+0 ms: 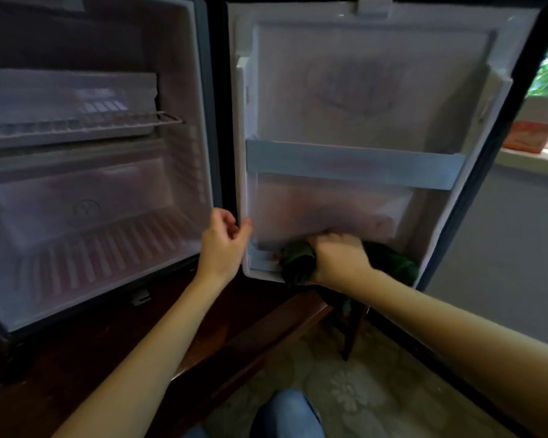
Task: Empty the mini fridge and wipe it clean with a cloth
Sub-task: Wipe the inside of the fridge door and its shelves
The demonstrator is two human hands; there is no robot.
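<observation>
My right hand [339, 257] is closed tight around the bunched green cloth [298, 263], pressing it into the bottom shelf of the fridge door [361, 90]. My left hand [225, 241] curls round the door's edge next to the cabinet, thumb on the white lining, steadying it. The cloth looks soft, light and floppy, so I judge it handles best wadded in my palm rather than held by a corner. Beyond it the fridge [108, 191] stands open with its wire shelf [76, 128] in place.
</observation>
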